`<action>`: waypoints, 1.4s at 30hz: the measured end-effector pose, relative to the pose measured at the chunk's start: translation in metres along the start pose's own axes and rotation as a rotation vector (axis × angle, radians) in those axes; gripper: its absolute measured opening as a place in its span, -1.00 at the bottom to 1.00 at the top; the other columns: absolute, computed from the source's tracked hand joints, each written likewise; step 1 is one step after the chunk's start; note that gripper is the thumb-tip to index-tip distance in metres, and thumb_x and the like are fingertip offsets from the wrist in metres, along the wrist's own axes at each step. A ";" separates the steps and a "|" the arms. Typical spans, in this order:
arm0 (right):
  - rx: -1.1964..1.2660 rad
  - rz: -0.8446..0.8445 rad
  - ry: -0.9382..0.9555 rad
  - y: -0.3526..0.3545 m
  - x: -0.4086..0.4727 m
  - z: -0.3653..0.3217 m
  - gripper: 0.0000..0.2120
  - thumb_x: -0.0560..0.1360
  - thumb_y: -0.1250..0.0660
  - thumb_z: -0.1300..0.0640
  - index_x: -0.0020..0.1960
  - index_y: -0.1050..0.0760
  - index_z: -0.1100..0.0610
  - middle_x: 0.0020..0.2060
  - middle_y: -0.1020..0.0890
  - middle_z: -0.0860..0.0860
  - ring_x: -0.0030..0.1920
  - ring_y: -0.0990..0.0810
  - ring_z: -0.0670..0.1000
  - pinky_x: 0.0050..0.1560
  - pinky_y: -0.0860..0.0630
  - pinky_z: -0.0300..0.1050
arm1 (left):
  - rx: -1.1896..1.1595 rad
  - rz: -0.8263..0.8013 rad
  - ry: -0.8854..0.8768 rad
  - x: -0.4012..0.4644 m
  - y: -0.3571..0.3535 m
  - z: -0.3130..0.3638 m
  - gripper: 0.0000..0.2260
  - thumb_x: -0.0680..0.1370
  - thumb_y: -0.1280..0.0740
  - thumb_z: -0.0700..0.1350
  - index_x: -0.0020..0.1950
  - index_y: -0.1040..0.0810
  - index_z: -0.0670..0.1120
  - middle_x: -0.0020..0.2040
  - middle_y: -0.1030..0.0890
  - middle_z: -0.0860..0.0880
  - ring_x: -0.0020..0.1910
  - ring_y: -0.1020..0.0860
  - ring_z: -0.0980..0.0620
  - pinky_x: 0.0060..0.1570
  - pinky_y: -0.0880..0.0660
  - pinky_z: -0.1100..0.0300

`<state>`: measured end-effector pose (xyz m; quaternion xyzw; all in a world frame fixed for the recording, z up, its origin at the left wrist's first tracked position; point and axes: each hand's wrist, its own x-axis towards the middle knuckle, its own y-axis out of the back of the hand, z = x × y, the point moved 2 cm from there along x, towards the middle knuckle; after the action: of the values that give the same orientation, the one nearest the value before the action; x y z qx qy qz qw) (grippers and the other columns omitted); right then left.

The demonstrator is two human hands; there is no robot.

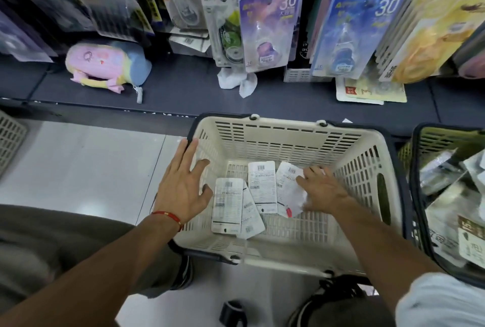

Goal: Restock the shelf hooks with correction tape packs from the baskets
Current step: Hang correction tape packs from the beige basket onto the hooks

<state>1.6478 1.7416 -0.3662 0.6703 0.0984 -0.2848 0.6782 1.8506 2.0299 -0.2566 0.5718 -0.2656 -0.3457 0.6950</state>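
We reach into the cream basket (294, 140): left hand (183, 187) spread, holding nothing; right hand (324, 190) flat on face-down packs (262, 190). Hanging packs (267, 30) read "30"; a plush toy (105, 64) lies on the shelf (183, 85).

Dim shop light, wide-angle warp, soft focus.
Glare on floor tile (78, 164) left of cream basket (288, 143); shelf behind it dark; frame edges bent, blurry.

Packs (227, 204) lie in the basket (288, 127), below the shelf (183, 85).
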 end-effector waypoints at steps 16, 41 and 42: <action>1.730 0.021 -0.043 0.116 0.013 -0.119 -0.50 0.61 -0.29 -0.32 0.11 -0.63 0.12 -0.12 -0.75 0.07 -0.09 -0.75 0.10 0.02 -0.72 0.13 | -0.732 -0.028 0.308 -0.001 0.022 0.035 -0.49 0.57 -0.48 -0.14 0.48 -0.41 0.03 0.12 -0.61 0.11 0.06 -0.61 0.05 -0.11 -0.44 0.32; 1.127 0.389 -0.016 0.139 -0.024 -0.086 -0.51 0.49 -0.55 -0.06 0.28 -0.35 -0.25 0.09 -0.62 -0.30 -0.03 -0.67 -0.18 -0.16 -0.57 -0.16 | -1.317 -0.032 0.806 -0.003 0.047 0.020 -0.71 0.64 -0.28 -0.17 0.36 -0.48 -0.01 0.20 -0.66 -0.12 0.10 -0.65 -0.15 0.15 -0.59 -0.13; 1.008 0.481 0.027 0.153 -0.034 -0.084 -0.52 0.48 -0.57 -0.06 0.24 -0.36 -0.26 0.08 -0.61 -0.29 0.00 -0.64 -0.18 -0.10 -0.56 -0.16 | -1.502 -0.125 0.856 0.001 0.046 0.027 -0.70 0.62 -0.30 -0.14 0.35 -0.51 -0.06 0.17 -0.67 -0.16 0.06 -0.65 -0.18 0.15 -0.58 -0.15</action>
<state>1.7203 1.8217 -0.2252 0.9187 -0.1970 -0.1252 0.3185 1.8387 2.0173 -0.2062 0.0561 0.3493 -0.2222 0.9085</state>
